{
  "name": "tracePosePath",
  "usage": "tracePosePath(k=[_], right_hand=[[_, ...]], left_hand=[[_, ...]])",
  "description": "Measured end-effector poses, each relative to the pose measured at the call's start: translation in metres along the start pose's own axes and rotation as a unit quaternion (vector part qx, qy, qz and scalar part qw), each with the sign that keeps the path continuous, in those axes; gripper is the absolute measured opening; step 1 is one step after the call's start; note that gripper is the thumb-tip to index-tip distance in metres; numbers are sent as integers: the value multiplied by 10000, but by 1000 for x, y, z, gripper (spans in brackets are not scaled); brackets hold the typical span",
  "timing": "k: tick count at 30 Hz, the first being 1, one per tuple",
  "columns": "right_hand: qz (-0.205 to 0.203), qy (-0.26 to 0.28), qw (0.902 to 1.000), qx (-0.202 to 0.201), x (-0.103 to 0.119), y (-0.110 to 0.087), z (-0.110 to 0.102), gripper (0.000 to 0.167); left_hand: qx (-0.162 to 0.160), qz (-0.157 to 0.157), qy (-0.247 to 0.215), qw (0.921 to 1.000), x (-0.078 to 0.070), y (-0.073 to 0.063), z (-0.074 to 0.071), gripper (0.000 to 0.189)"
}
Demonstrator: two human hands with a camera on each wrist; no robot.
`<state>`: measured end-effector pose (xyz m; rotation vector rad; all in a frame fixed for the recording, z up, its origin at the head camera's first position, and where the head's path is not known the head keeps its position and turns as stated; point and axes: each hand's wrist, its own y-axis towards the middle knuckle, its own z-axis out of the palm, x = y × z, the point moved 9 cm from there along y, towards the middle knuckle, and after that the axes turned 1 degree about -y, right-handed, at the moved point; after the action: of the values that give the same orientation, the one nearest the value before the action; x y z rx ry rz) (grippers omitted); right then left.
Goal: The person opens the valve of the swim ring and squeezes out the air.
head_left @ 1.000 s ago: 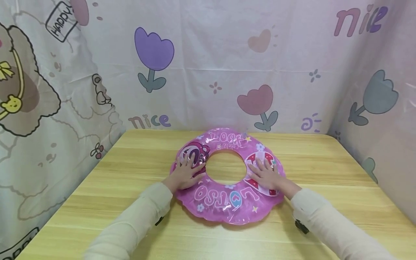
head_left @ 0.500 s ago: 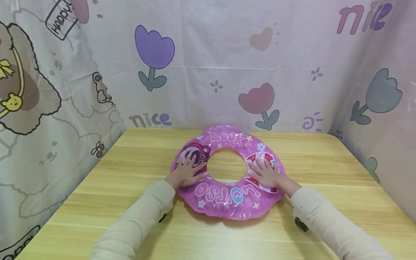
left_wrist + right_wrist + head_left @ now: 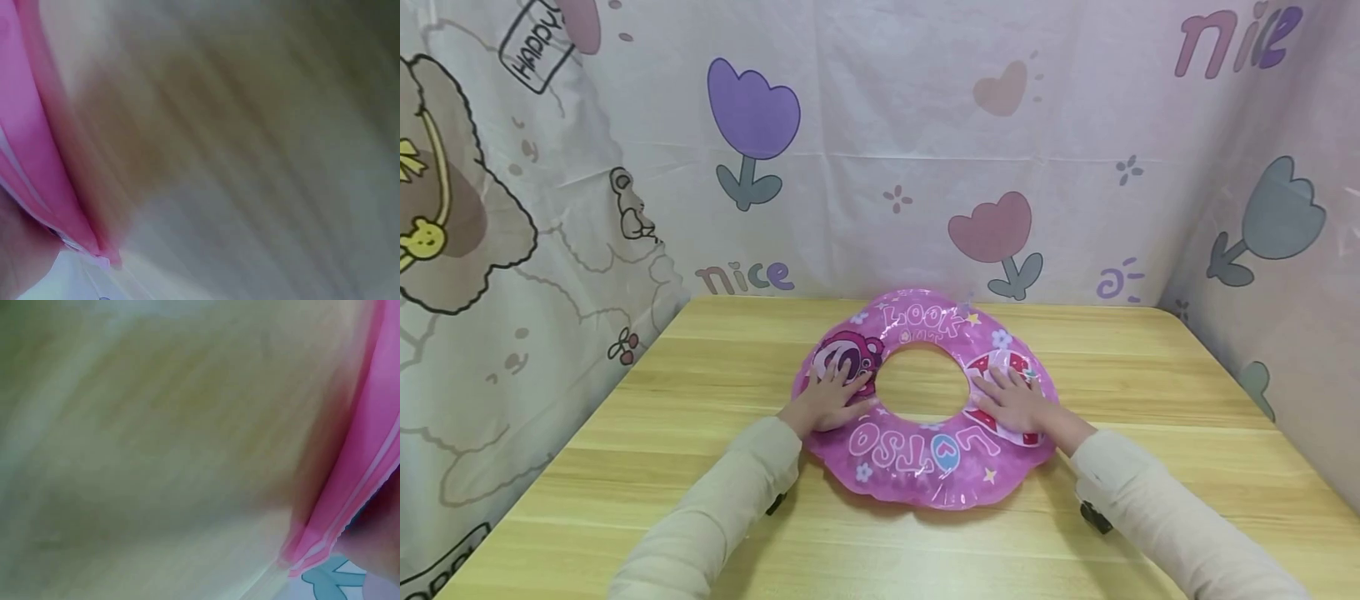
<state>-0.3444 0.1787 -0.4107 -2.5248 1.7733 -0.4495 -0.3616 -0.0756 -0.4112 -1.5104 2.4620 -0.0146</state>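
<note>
A pink inflatable swim ring [image 3: 917,483] lies flat on the wooden table [image 3: 625,433], printed with a bear face, a strawberry, stars, flowers and upside-down lettering. My left hand [image 3: 829,402] rests on its left side, fingers spread over the bear print. On the opposite side, my right hand [image 3: 1013,403] lies with spread fingers on the strawberry print. Both palms are hidden against the vinyl. The left wrist view shows the ring's edge [image 3: 31,131] with part of the hand [image 3: 25,256] beside it; the right wrist view shows the other edge [image 3: 359,462].
A printed cloth [image 3: 880,100] with tulips, hearts and words hangs behind the table and along both sides. Bare wood shows through the ring's hole and around it. Small dark devices, such as the one under the right wrist [image 3: 1096,517], are strapped to the wrists.
The head view has shifted slightly. Both hands stay on the same spots of the swim ring, and its near edge appears slightly higher in the view.
</note>
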Motion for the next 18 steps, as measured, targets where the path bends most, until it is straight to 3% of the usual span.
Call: tracePosePath(k=[6,11,14,18], right_hand=[[-442,-721,9898,-1148,20,-9,-15,57],[-1051,-534,9757,-1849,43,-24,-27,45],[-1510,-300,9665,-2055,57,-35,-27,39],[-1904,-241,9618,-1951,72,-46,-17,47]], left_hand=[[-165,12,-105,9998,-1,-4,-2,72],[-393,317,-51,9987,-13,-10,-7,66],[-525,500,-52,9974,-23,-16,-8,62],[-697,877,11,9937,-42,-26,-7,64]])
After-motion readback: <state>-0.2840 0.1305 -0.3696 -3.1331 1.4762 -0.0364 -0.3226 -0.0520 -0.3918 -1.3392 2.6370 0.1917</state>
